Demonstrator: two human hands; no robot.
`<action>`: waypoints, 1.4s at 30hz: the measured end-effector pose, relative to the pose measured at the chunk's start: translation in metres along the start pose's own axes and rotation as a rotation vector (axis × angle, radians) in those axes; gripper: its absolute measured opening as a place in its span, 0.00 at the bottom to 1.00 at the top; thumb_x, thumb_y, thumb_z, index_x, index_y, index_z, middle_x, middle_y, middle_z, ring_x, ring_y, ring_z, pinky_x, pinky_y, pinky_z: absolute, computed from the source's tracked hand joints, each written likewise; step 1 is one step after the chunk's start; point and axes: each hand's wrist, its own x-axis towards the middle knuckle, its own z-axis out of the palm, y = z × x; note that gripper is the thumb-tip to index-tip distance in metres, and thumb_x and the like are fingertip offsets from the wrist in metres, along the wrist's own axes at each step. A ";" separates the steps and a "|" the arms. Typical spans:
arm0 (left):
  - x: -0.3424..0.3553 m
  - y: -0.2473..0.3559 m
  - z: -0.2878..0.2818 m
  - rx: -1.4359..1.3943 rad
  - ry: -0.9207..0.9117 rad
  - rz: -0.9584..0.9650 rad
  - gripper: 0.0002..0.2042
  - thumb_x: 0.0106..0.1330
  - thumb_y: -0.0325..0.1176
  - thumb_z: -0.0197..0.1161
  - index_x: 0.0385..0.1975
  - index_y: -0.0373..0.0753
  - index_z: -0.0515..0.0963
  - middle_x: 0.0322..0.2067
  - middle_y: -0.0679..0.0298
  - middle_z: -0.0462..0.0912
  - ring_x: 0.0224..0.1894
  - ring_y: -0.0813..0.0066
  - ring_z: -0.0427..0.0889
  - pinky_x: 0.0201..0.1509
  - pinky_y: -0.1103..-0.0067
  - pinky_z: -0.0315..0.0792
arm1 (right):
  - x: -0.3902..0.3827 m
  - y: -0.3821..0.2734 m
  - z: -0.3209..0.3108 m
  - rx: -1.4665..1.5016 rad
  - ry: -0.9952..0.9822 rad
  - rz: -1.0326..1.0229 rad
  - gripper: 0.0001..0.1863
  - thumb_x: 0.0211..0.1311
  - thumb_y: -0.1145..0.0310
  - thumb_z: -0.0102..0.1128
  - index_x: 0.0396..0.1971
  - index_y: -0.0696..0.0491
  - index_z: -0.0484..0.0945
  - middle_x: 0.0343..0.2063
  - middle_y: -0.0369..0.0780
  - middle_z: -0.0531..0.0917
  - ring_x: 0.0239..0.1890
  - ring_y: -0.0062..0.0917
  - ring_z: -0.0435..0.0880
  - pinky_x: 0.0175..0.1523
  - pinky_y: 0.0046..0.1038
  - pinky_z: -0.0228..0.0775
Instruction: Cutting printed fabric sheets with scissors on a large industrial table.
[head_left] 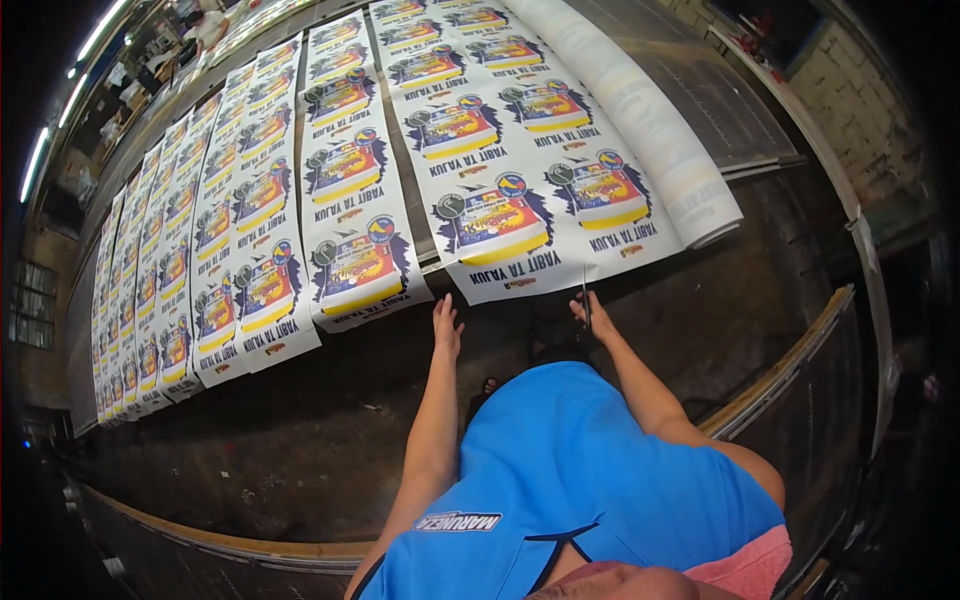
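A wide printed sheet (520,268) with repeated colourful designs lies over the table, its near edge hanging toward me. My right hand (592,313) grips a pair of scissors (586,282), whose blades point away from me at the sheet's near edge, between two columns of prints. Whether the blades are apart is too small to tell. Just off the sheet's near left corner is my left hand (447,325), fingers stretched out and holding nothing. To its left lies a separate printed strip (365,310), its end drooping over the table edge.
The sheet's right side runs into a thick white roll (655,130). More printed strips (255,355) line the table to the left. A dark floor gap separates this table from another wood-edged table (790,365) behind me. A person (208,28) stands at the far left.
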 end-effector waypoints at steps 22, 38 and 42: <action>-0.021 0.049 0.059 0.561 -0.057 0.659 0.17 0.72 0.38 0.58 0.47 0.27 0.79 0.37 0.56 0.86 0.39 0.75 0.83 0.45 0.76 0.75 | 0.014 -0.109 -0.052 0.218 -0.112 0.144 0.27 0.63 0.41 0.60 0.34 0.54 0.78 0.15 0.32 0.75 0.12 0.16 0.74 0.16 0.18 0.59; -0.038 0.072 0.069 0.497 -0.016 0.367 0.17 0.73 0.38 0.58 0.48 0.27 0.78 0.40 0.62 0.85 0.39 0.81 0.81 0.44 0.82 0.74 | 0.237 -0.141 -0.031 0.002 0.020 -0.144 0.29 0.57 0.42 0.68 0.26 0.59 0.81 0.19 0.36 0.80 0.24 0.19 0.76 0.31 0.24 0.67; -0.042 0.086 0.068 0.427 -0.016 0.228 0.15 0.73 0.37 0.59 0.47 0.29 0.78 0.39 0.63 0.85 0.38 0.84 0.80 0.43 0.83 0.74 | 0.300 -0.165 -0.027 -0.080 0.017 -0.151 0.36 0.54 0.34 0.65 0.28 0.60 0.83 0.23 0.44 0.84 0.28 0.27 0.83 0.37 0.28 0.72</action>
